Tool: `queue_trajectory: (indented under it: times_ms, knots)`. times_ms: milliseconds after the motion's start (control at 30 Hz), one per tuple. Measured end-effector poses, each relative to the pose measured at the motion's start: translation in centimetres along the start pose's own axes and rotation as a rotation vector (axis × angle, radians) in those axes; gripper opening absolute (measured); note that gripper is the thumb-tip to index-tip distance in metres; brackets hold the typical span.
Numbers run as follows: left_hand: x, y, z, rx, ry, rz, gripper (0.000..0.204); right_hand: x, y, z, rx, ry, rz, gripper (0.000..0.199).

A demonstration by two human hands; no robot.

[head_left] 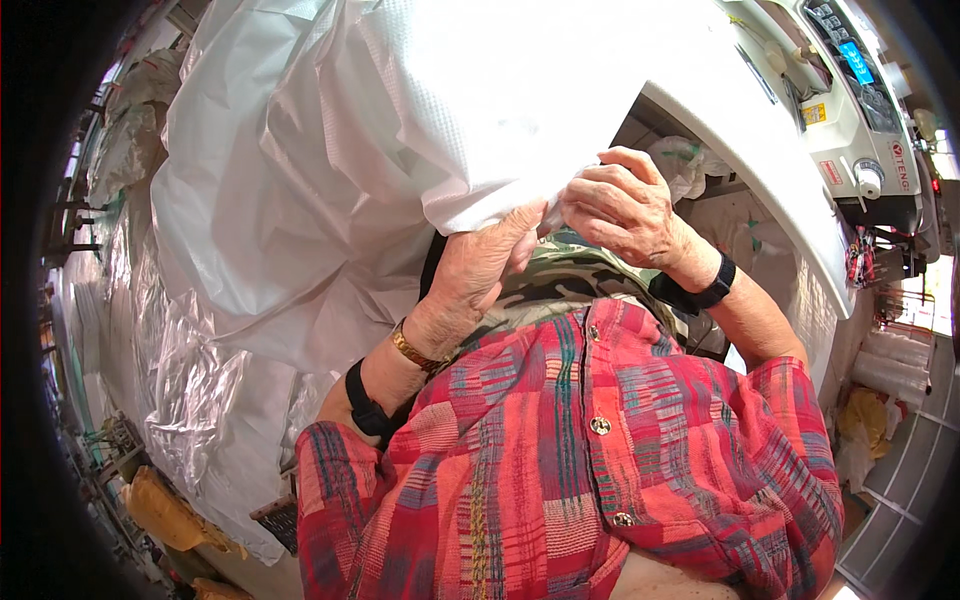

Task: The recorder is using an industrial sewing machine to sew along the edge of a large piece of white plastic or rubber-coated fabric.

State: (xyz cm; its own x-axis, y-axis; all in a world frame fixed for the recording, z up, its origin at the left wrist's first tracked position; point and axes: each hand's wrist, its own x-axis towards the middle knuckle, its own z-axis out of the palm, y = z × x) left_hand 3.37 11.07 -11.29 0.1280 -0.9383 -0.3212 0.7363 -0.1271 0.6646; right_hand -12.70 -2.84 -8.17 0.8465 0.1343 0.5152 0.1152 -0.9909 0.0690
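A large white sheet of thin fabric (340,170) spreads over the table and hangs down in folds toward my lap. My left hand (487,255) pinches its near edge, the thumb pressed along the top. Close beside it, my right hand (625,208) grips the same edge with the fingers curled in. The two hands almost touch, and a short gathered bit of the edge runs between them. Exactly how the fingertips sit on the cloth is hidden by the folds.
A white sewing machine (845,120) with a control panel stands at the right on a white table (770,190). Crumpled clear plastic (195,390) lies at the left. A brown-yellow bundle (175,510) sits at the lower left. Tiled floor (915,465) shows at the lower right.
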Motion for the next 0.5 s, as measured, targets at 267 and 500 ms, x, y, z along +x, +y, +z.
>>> queue_trajectory:
  times_ms: [267,500]
  knots:
    - [0.0,-0.4,0.2,0.222,0.016,0.184,0.014,1.3,-0.1,-0.6,-0.039,-0.048,0.011,0.018]
    - [0.2,-0.3,-0.2,0.428,0.015,0.238,0.016,3.1,0.6,-1.7,0.026,-0.22,-0.016,0.019]
